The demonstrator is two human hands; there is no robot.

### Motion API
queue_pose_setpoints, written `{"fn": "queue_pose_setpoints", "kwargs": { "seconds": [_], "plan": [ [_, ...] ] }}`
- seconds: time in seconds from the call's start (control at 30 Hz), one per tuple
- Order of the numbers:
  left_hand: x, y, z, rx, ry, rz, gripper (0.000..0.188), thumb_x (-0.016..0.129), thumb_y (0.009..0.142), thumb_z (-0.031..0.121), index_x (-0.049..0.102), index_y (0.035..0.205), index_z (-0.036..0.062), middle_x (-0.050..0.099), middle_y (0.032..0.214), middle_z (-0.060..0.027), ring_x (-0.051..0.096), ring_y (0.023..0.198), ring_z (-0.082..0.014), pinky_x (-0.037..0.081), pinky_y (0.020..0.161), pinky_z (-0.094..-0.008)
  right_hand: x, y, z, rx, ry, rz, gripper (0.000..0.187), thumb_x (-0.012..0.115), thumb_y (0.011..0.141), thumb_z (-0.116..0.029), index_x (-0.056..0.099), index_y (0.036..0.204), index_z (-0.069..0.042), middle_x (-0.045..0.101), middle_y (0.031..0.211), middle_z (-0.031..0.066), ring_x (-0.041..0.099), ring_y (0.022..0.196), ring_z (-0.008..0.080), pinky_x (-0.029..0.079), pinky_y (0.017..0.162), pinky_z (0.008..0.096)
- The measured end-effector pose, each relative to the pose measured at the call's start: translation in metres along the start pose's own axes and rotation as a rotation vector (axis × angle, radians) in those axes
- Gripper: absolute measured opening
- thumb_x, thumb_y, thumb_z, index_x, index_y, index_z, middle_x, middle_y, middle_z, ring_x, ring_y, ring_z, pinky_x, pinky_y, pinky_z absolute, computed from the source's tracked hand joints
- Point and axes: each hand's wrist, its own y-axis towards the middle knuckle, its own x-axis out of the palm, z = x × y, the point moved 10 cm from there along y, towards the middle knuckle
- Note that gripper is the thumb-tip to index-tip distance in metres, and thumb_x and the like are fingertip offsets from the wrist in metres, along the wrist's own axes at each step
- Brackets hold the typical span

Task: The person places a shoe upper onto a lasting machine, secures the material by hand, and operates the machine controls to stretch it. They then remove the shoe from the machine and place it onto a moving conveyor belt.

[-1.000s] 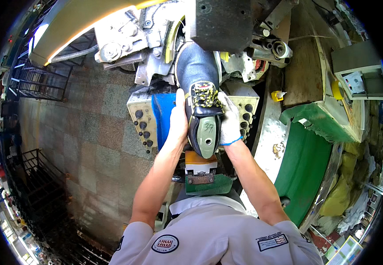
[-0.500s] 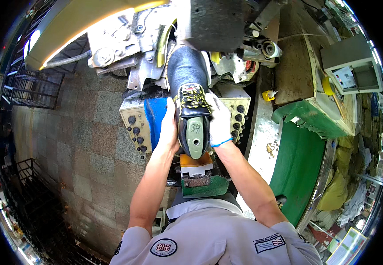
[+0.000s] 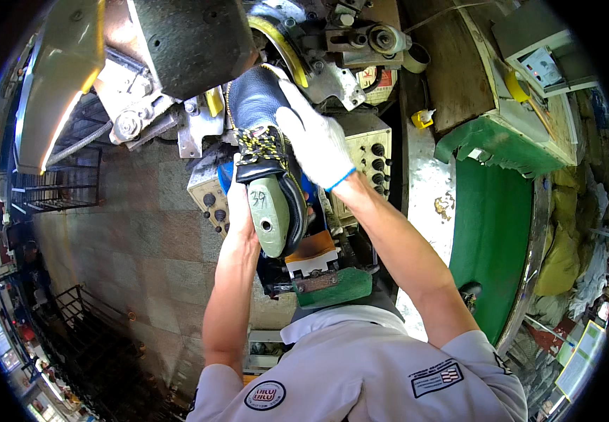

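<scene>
A black leather work shoe with yellow-and-black laces is tilted, its toe near the machine. Inside its opening sits a green shoe last with a round hole. My left hand holds the shoe low on its left side near the heel; most of its fingers are hidden behind it. In a white glove with a blue cuff, my right hand grips the forefoot's right side, thumb apart from the outstretched fingers. Just beyond the toe is the machine's metal clamp plate beside a curved yellow band.
A dark machine block and a lamp hood overhang the left. Control boxes with black knobs flank the shoe. Below it is an orange pad over a green plate. A green conveyor belt runs along the right.
The shoe has shifted left and turned, showing more of its right side. My right hand has slid forward from beside the laces to the forefoot. My view has turned too.
</scene>
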Motion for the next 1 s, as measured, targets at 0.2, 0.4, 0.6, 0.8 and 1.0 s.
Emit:
{"fn": "queue_pose_setpoints", "kwargs": {
  "seconds": [0.2,0.4,0.6,0.8,1.0],
  "plan": [
    [-0.005,0.009,0.003,0.038,0.103,-0.065,0.081,0.036,0.097,0.075,0.060,0.127,0.0032,0.070,0.102,-0.0220,0.072,0.080,-0.0371,0.063,0.067,-0.0536,0.003,0.009,0.006,0.035,-0.057,0.050,0.054,0.045,0.103,-0.047,0.046,0.149,-0.018,0.067,0.084,0.0313,0.066,0.075,0.0501,0.050,0.069,0.0577],
    [-0.024,0.011,0.017,0.062,0.156,0.030,0.073,0.038,0.101,0.067,0.059,0.130,0.0041,0.071,0.108,-0.0192,0.073,0.085,-0.0328,0.063,0.072,-0.0486,0.015,-0.012,0.025,0.233,0.182,0.007,0.063,0.041,0.103,-0.055,0.044,0.152,-0.016,0.066,0.099,0.0359,0.065,0.093,0.0520,0.049,0.078,0.0557],
    [-0.013,0.024,0.019,0.320,0.086,-0.062,0.060,0.039,0.106,0.058,0.061,0.131,0.0073,0.071,0.113,-0.0110,0.071,0.096,-0.0248,0.059,0.087,-0.0402,0.035,-0.033,0.045,0.202,0.478,-0.013,0.065,0.040,0.105,-0.051,0.032,0.159,-0.016,0.063,0.118,0.0295,0.064,0.102,0.0396,0.049,0.089,0.0444],
    [-0.005,0.023,0.025,0.253,0.146,-0.109,0.058,0.040,0.106,0.056,0.062,0.130,0.0082,0.071,0.115,-0.0101,0.071,0.097,-0.0236,0.058,0.089,-0.0399,0.044,-0.044,0.052,0.285,0.807,0.041,0.065,0.049,0.106,-0.041,0.029,0.160,-0.011,0.063,0.128,0.0123,0.057,0.110,0.0168,0.044,0.099,0.0299],
    [-0.012,0.022,0.018,0.404,0.132,-0.005,0.057,0.040,0.106,0.057,0.060,0.131,0.0097,0.069,0.119,-0.0074,0.068,0.103,-0.0200,0.055,0.092,-0.0369,0.031,-0.059,0.046,0.338,0.772,0.066,0.054,0.054,0.105,-0.035,0.048,0.150,-0.004,0.068,0.124,0.0116,0.059,0.109,0.0137,0.047,0.098,0.0290]
  ]
}}
